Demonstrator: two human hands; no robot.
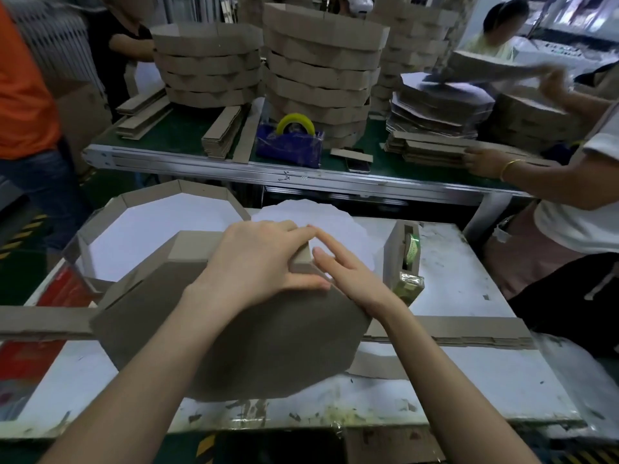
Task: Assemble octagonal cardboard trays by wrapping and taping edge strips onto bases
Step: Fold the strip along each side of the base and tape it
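An upside-down octagonal cardboard tray (234,336) lies on the white worktable, brown base up, with an edge strip (191,244) wrapped along its far side. My left hand (258,262) lies flat over the far right corner, fingers pressing the strip end against the base. My right hand (348,272) touches the same corner from the right with straight fingers. A finished tray (160,195) with a white inside stands behind on the left. White octagonal bases (321,216) lie just beyond my hands.
A cardboard-covered tape dispenser (403,259) stands right of my hands. Loose edge strips (462,333) lie across the table's front. Beyond is a conveyor bench (234,165) with tall tray stacks (321,61), a blue tape dispenser (289,142) and other workers around.
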